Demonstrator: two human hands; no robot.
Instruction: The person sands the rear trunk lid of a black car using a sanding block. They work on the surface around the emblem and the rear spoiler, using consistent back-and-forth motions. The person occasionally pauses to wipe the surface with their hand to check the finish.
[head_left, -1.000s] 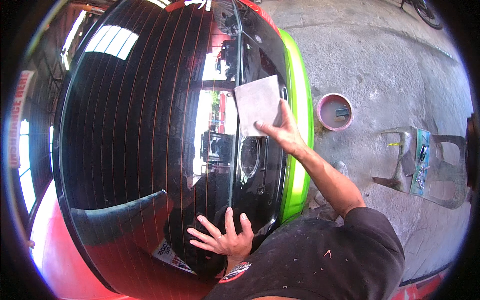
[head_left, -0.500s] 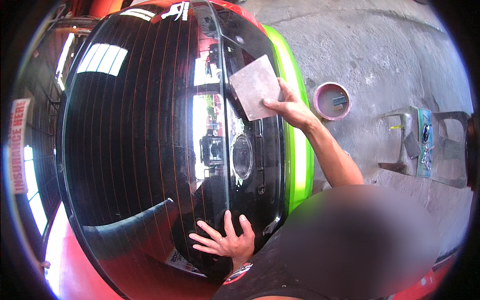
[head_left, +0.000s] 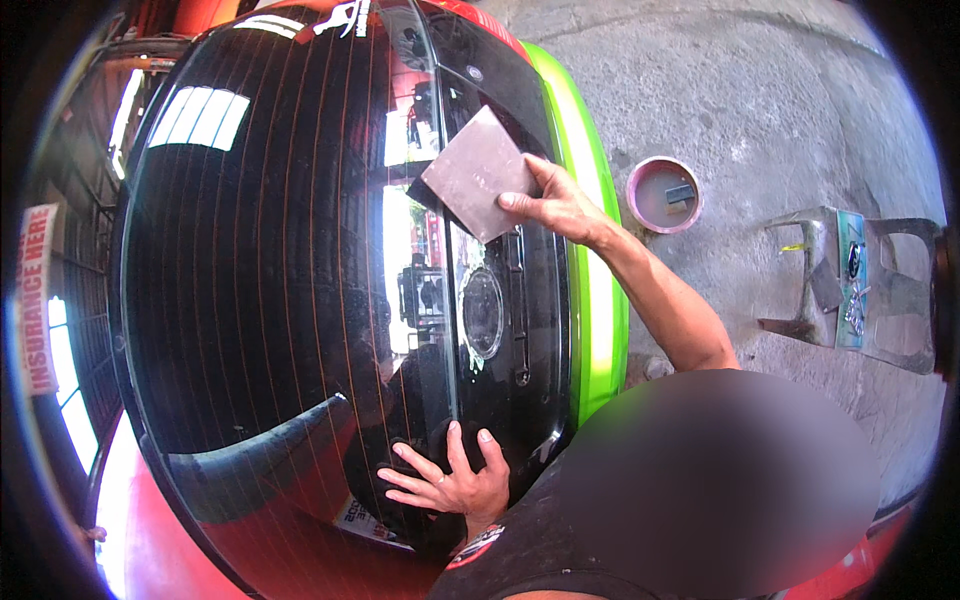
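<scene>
My right hand (head_left: 565, 205) grips a square, greyish-pink sheet of sandpaper (head_left: 478, 175) by its near right corner. The thumb lies on top, and the other fingers are mostly hidden behind the sheet. It is tilted over the glossy black tailgate panel (head_left: 540, 310) of a car; whether it touches the panel I cannot tell. Lower down, my left hand (head_left: 455, 490) rests with spread fingers on the black car surface, near the edge of the rear window (head_left: 260, 260). An oval recess (head_left: 483, 315) with whitish residue around it lies between the hands.
A bright green bumper (head_left: 590, 250) borders the tailgate. On the concrete floor (head_left: 760, 110) stands a round pink-rimmed tub (head_left: 665, 195) holding liquid and a dark block. A grey plastic stool (head_left: 890, 290) with small items on it is at right.
My right hand has moved slightly left with the sheet of sandpaper, which has turned and now looks darker. My left hand has stayed in place.
</scene>
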